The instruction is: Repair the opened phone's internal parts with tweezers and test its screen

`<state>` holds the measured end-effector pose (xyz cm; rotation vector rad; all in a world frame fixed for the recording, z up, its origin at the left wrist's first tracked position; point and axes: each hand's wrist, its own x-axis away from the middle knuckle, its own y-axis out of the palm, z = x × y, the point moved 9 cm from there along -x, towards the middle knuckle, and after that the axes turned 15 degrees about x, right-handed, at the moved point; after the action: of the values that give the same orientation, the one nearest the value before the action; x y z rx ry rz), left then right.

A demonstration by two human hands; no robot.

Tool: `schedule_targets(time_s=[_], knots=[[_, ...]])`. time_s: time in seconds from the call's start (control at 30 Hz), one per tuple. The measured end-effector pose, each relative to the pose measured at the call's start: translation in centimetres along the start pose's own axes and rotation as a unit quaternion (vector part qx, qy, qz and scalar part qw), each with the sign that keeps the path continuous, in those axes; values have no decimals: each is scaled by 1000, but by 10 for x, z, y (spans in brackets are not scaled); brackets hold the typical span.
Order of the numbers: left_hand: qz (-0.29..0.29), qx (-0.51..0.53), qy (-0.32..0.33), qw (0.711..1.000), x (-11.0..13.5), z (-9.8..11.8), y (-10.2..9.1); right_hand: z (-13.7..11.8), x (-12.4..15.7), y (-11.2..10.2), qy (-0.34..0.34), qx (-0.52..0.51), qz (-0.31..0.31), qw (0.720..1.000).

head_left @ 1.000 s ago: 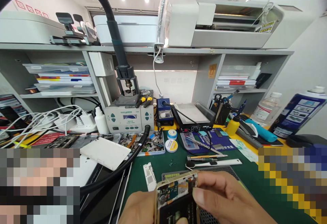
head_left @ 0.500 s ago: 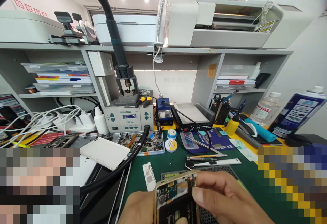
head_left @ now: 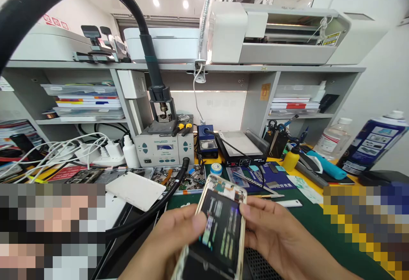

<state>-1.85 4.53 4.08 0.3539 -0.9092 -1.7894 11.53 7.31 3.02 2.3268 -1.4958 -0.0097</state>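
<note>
Left hand (head_left: 175,231), right hand (head_left: 273,224) holding opened phone (head_left: 221,228), higher than before

Battery lettering (head_left: 225,241) (too small) illegible.

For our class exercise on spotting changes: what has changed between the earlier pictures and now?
The opened phone, held by the left hand and right hand, has moved up in the picture, showing more of its black battery. The left thumb now lies near its left edge. Nothing was visibly taken up or let go. The yellow-and-black pliers still rest on the grey station.
</note>
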Motion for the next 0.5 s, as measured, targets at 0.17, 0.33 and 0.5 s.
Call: schedule_targets(time_s=[0.17, 0.33, 0.5], knots=[[39, 92, 31, 994, 0, 14, -10, -11, -9, -12, -15, 4, 24, 1000], [35, 107, 101, 989, -9, 24, -16, 0, -9, -8, 19, 23, 18, 999], [-12, 57, 111, 992, -15, 13, -4, 15, -1, 9, 36, 28, -14, 999]])
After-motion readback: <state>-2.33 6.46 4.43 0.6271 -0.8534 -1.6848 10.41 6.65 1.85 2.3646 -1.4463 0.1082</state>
